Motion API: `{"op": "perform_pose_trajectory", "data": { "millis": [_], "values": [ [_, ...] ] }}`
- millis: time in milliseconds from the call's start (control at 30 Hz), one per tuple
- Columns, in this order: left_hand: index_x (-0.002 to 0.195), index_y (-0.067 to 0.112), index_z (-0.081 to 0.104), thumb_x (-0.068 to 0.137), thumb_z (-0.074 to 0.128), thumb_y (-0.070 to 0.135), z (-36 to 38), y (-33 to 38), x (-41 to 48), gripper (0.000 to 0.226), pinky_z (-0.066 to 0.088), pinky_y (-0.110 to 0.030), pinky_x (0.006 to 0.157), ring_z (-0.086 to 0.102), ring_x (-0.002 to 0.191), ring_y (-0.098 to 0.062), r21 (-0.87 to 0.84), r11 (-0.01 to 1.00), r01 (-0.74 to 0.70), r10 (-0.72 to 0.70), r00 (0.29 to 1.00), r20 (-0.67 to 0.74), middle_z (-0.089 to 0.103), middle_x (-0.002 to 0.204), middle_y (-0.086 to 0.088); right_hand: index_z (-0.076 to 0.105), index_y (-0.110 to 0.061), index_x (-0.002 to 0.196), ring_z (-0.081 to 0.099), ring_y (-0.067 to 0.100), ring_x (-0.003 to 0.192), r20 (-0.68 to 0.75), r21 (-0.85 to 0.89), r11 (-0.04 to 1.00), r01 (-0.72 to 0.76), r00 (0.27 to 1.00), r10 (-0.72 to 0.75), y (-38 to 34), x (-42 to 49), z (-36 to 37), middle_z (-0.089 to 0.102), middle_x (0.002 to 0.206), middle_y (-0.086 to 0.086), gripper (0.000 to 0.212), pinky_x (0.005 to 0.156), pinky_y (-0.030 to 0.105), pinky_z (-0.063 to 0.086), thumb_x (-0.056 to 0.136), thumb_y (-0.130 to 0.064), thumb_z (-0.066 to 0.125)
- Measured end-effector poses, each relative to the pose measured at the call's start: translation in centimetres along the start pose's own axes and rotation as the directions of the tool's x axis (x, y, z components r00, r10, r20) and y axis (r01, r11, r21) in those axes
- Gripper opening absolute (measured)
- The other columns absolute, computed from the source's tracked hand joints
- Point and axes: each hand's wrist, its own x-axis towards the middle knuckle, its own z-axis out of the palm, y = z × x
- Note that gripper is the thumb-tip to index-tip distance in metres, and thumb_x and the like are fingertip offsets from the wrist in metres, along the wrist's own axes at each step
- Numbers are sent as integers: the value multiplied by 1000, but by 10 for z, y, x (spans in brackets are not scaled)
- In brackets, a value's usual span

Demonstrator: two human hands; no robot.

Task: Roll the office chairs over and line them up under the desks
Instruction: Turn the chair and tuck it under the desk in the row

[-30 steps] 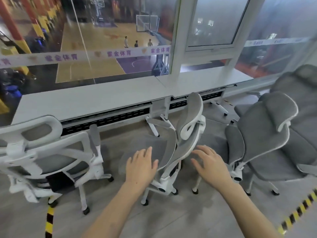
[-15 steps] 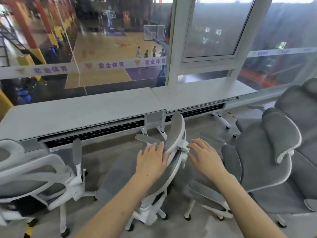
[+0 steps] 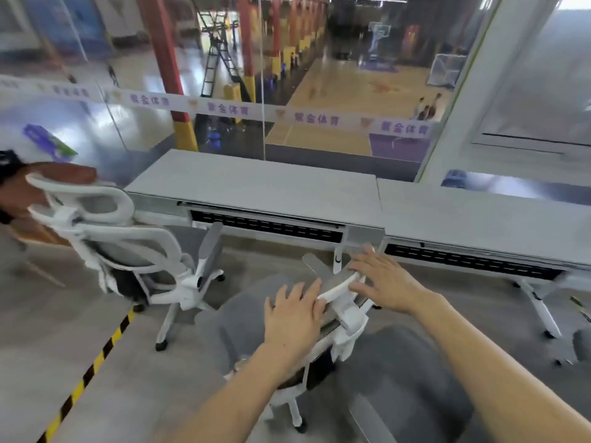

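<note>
A white-framed office chair with a grey mesh seat (image 3: 243,318) stands in front of me, turned sideways to the long white desk (image 3: 256,190). My left hand (image 3: 294,318) lies flat on the near side of its headrest (image 3: 339,281). My right hand (image 3: 388,282) lies flat on the far side, fingers stretched out, not curled. A second white mesh chair (image 3: 134,251) stands to the left, near the desk's left end, with its back towards me.
A grey padded chair (image 3: 399,382) sits close at the lower right. A second desk (image 3: 479,219) joins on the right, with a white wheeled leg (image 3: 537,302). Yellow-black floor tape (image 3: 89,369) runs at the left. A glass wall stands behind the desks.
I have stepped closer and turned left. Both hands moved from hovering behind the chair to resting on its headrest. The chair now sits nearer the desk.
</note>
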Motion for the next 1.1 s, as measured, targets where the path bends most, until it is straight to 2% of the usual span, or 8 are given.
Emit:
{"op": "perform_pose_trajectory", "data": {
  "millis": [67, 133, 300, 467, 567, 800, 967, 1100],
  "values": [
    [158, 47, 31, 110, 17, 54, 0, 1, 5, 50, 22, -57, 122, 26, 152, -26, -52, 997, 60, -61, 998, -19, 36, 163, 10, 50, -33, 144, 23, 22, 154, -39, 33, 998, 47, 998, -45, 6, 7, 6, 45, 154, -10, 68, 127, 42, 12, 96, -77, 28],
    [156, 48, 34, 110, 18, 56, 1, 1, 4, 50, 19, -58, 124, 20, 155, -26, -77, 991, 105, -107, 994, -19, 32, 166, 9, 57, -30, 137, 35, 22, 148, -107, 50, 995, 89, 991, -83, 10, 9, 15, 54, 140, -9, 70, 127, 46, 15, 94, -78, 29],
    [155, 53, 33, 108, 16, 60, -1, -9, -6, 50, 2, -63, 126, 5, 160, -25, -38, 989, 141, -143, 989, -46, 20, 171, 6, 64, -30, 121, 47, 20, 132, -310, 103, 987, 125, 947, -87, -3, 5, 36, 60, 123, -10, 53, 125, 54, 15, 93, -70, 44],
    [152, 54, 37, 106, 15, 64, -11, -44, -9, 52, -1, -63, 126, 6, 160, -20, -21, 988, 156, -157, 986, -62, 26, 169, 11, 67, -26, 111, 51, 21, 113, -424, 112, 985, 132, 903, -73, -38, 7, 52, 59, 108, -7, 57, 120, 49, 22, 94, -73, 40],
    [151, 50, 41, 105, 13, 66, -23, -66, -6, 56, 0, -63, 125, 7, 160, -17, 9, 990, 142, -142, 989, -39, 33, 166, 13, 64, -27, 110, 52, 25, 109, -420, 99, 993, 70, 907, -22, -63, 10, 59, 54, 105, -6, 55, 118, 55, 25, 95, -73, 37],
    [148, 50, 44, 103, 14, 68, -51, -133, 2, 57, 4, -62, 125, 7, 161, -21, 34, 993, 113, -112, 993, -32, 30, 168, 12, 57, -30, 106, 51, 24, 106, -416, 130, 985, -115, 895, 159, -144, 22, 77, 47, 103, -8, 47, 120, 61, 15, 95, -72, 37],
    [149, 49, 46, 93, 0, 72, -66, -181, 7, 76, -10, -60, 125, 0, 161, -20, 61, 997, 36, -31, 996, -84, 34, 165, 15, 57, -29, 100, 53, 22, 101, -487, 164, 968, -192, 837, 249, -203, 39, 89, 49, 101, -9, 42, 119, 61, 11, 96, -68, 42],
    [152, 49, 43, 103, 10, 64, -77, -205, 16, 61, -17, -59, 123, -4, 161, -20, 90, 996, -24, 31, 997, -72, 33, 166, 17, 58, -30, 101, 53, 22, 105, -493, 175, 952, -253, 814, 307, -230, 48, 95, 52, 105, -11, 44, 119, 59, 7, 97, -69, 38]
  ]
}}
